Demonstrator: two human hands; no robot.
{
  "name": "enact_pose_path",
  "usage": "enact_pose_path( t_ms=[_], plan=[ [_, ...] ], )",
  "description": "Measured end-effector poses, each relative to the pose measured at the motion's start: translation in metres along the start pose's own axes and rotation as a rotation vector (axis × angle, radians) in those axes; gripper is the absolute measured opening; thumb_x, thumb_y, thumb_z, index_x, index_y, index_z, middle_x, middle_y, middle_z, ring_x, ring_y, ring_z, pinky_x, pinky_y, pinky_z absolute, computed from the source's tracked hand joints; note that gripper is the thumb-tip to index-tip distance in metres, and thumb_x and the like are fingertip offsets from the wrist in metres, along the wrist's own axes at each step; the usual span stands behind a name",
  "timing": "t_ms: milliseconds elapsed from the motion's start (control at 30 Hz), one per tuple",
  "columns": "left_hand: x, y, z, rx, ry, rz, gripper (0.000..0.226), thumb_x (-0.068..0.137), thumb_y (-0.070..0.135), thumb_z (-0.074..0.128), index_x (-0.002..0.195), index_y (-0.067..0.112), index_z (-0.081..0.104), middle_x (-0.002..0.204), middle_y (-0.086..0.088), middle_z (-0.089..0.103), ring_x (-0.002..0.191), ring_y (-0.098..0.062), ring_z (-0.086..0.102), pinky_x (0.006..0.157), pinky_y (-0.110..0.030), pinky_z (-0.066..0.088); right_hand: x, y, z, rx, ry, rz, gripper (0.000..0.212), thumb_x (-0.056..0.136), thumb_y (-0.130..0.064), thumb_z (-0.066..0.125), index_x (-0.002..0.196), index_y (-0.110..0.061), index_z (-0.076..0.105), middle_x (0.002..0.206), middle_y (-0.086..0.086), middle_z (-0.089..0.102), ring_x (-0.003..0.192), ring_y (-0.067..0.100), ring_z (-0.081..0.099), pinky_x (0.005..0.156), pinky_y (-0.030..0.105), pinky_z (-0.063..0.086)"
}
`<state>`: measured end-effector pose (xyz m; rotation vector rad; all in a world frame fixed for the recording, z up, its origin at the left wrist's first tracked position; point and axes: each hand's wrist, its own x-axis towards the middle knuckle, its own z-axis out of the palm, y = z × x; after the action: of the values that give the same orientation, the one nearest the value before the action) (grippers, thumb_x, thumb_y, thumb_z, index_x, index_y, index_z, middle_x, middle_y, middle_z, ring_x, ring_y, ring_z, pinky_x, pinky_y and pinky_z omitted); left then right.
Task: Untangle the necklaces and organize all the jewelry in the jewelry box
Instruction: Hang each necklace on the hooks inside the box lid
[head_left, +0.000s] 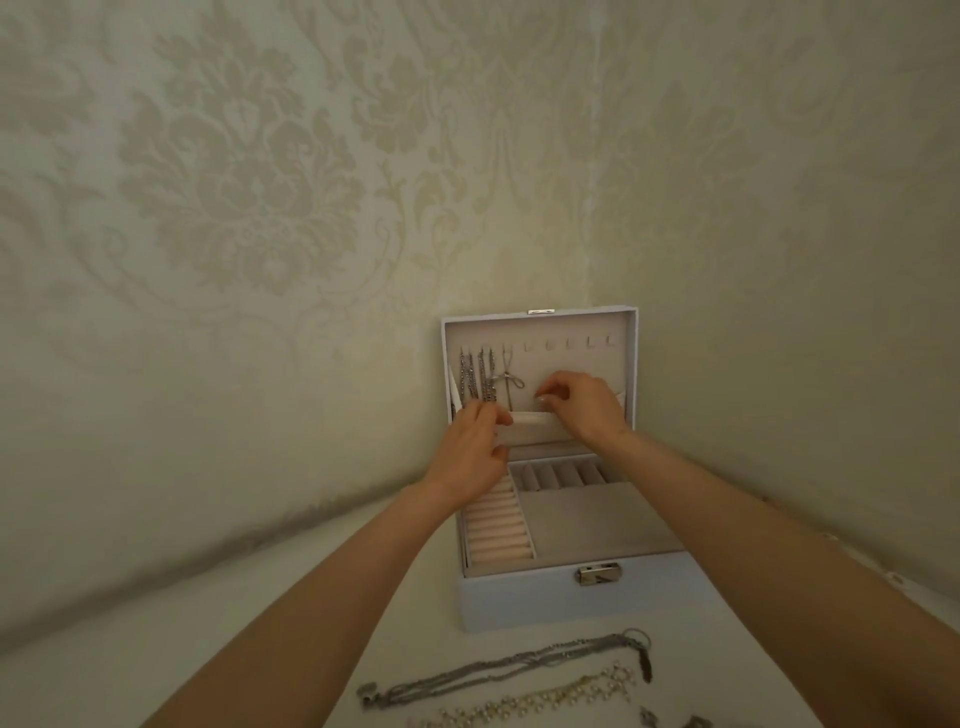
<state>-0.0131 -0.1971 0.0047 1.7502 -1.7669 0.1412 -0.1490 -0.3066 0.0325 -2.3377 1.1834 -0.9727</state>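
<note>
pale blue jewelry box (561, 597) open on the white table (156, 649), backed right up to the wall, lid (540, 330) standing upright. hanging from the lid's hooks on the left: a few silver chains (474, 379) plus a thin one with a bow (508, 383). left hand (470, 460) gripping the left end of the lid's cream pocket (524, 425), fingers curled round it. right hand (584, 408) pinching at the pocket's top edge, fingers bent. ring rolls (497, 530) in the left compartment, silver clasp (598, 573) on the front. loose on the table in front of the box: a grey multi-strand necklace (509, 665) and just beside it a pearly gold one (545, 697), touching or not, can't tell. damask wallpaper (234, 182) behind.
</note>
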Motion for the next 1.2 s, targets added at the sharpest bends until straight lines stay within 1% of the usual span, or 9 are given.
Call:
enact_pose_path(
  t_ms=[133, 433, 533, 600, 667, 800, 933, 1100, 1200],
  plan=[
    [-0.007, 0.001, -0.008, -0.018, -0.04, 0.0, 0.031, 0.09, 0.007, 0.054, 0.121, 0.006, 0.05, 0.124, -0.01, 0.046, 0.112, -0.021, 0.049, 0.09, -0.02, 0.035, 0.0, -0.002, -0.002, 0.005, 0.019, 0.043, 0.007, 0.087, -0.018, 0.063, 0.091, -0.014, 0.068, 0.097, 0.005, 0.068, 0.096, 0.023, 0.061, 0.084, 0.033, 0.047],
    [-0.025, 0.017, -0.01, -0.001, -0.176, -0.03, 0.026, 0.09, 0.016, 0.057, 0.115, 0.008, 0.053, 0.12, -0.01, 0.049, 0.11, -0.023, 0.051, 0.096, -0.036, 0.04, -0.025, 0.008, -0.016, -0.018, -0.084, -0.01, 0.028, 0.085, -0.01, 0.056, 0.109, -0.018, 0.068, 0.115, 0.005, 0.066, 0.105, 0.02, 0.059, 0.091, 0.031, 0.047],
    [-0.036, 0.024, -0.014, -0.047, -0.244, -0.034, 0.023, 0.09, 0.016, 0.058, 0.112, 0.011, 0.054, 0.118, -0.006, 0.048, 0.109, -0.019, 0.052, 0.089, -0.022, 0.04, -0.041, 0.01, -0.02, -0.001, -0.133, -0.004, 0.027, 0.087, -0.01, 0.057, 0.11, -0.017, 0.068, 0.115, 0.006, 0.066, 0.104, 0.02, 0.06, 0.091, 0.029, 0.048],
    [-0.045, 0.031, -0.017, -0.08, -0.269, -0.041, 0.013, 0.088, 0.018, 0.061, 0.1, 0.017, 0.056, 0.112, -0.002, 0.051, 0.103, -0.016, 0.056, 0.077, -0.016, 0.038, -0.055, 0.007, -0.022, 0.022, -0.14, -0.027, 0.025, 0.086, -0.008, 0.058, 0.106, -0.016, 0.069, 0.109, 0.006, 0.067, 0.098, 0.018, 0.062, 0.087, 0.027, 0.049],
    [-0.055, 0.04, -0.02, -0.131, -0.29, -0.039, 0.012, 0.086, 0.021, 0.065, 0.085, 0.022, 0.053, 0.1, 0.001, 0.058, 0.095, -0.017, 0.061, 0.073, -0.021, 0.044, -0.071, 0.001, -0.023, 0.049, -0.133, -0.075, 0.019, 0.085, -0.008, 0.06, 0.097, -0.018, 0.071, 0.099, 0.003, 0.068, 0.087, 0.014, 0.061, 0.079, 0.023, 0.048],
    [-0.074, 0.054, -0.026, -0.13, -0.384, 0.062, 0.012, 0.082, 0.019, 0.069, 0.086, 0.012, 0.06, 0.102, -0.006, 0.064, 0.095, -0.019, 0.06, 0.081, -0.029, 0.048, -0.11, -0.02, -0.03, 0.212, -0.192, -0.135, 0.004, 0.085, -0.013, 0.065, 0.083, -0.013, 0.068, 0.07, 0.002, 0.064, 0.059, 0.006, 0.054, 0.059, 0.016, 0.044],
    [-0.086, 0.051, -0.032, 0.016, -0.514, 0.224, 0.018, 0.077, 0.012, 0.073, 0.093, 0.007, 0.066, 0.114, -0.008, 0.048, 0.109, -0.019, 0.045, 0.093, -0.025, 0.037, -0.138, -0.03, -0.03, 0.283, -0.326, -0.108, 0.025, 0.088, -0.021, 0.065, 0.066, -0.011, 0.062, 0.045, -0.008, 0.052, 0.043, 0.007, 0.045, 0.048, 0.014, 0.038],
    [-0.104, 0.051, -0.039, 0.263, -0.603, 0.321, 0.018, 0.077, 0.03, 0.073, 0.092, 0.019, 0.07, 0.107, 0.006, 0.028, 0.11, -0.015, 0.03, 0.089, -0.022, 0.029, -0.144, -0.028, -0.026, 0.206, -0.395, -0.099, 0.022, 0.083, -0.023, 0.069, 0.069, -0.006, 0.066, 0.045, -0.009, 0.055, 0.044, 0.01, 0.051, 0.051, 0.022, 0.041],
    [-0.116, 0.051, -0.035, 0.367, -0.569, 0.36, 0.02, 0.078, 0.04, 0.069, 0.092, 0.026, 0.07, 0.12, 0.004, 0.028, 0.115, -0.016, 0.023, 0.092, -0.024, 0.022, -0.146, -0.028, -0.029, 0.17, -0.413, -0.104, 0.02, 0.083, -0.026, 0.068, 0.071, -0.009, 0.069, 0.051, 0.004, 0.06, 0.047, 0.012, 0.053, 0.054, 0.025, 0.043]
  ],
)
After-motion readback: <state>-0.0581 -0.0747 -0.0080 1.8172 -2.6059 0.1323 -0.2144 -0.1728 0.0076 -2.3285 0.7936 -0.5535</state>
